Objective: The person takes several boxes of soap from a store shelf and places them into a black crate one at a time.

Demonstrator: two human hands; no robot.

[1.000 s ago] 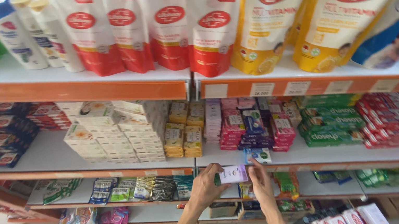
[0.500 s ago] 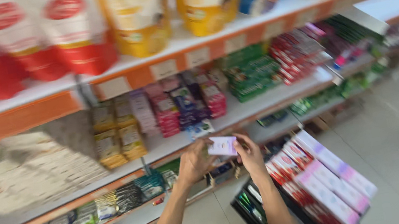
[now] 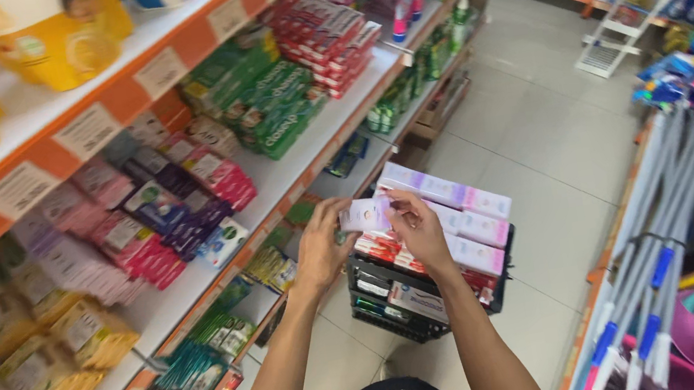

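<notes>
Since half a second ago, our view swings right; our left hand (image 3: 321, 249) and right hand (image 3: 416, 230) keep pinching one small pale box (image 3: 366, 215) between them, above the black basket (image 3: 396, 311). We judge a square, steady grip best.

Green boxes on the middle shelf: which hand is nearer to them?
Left. The left hand holds the small pale box on the side toward the green boxes; the right hand is farther from the shelf.
</notes>
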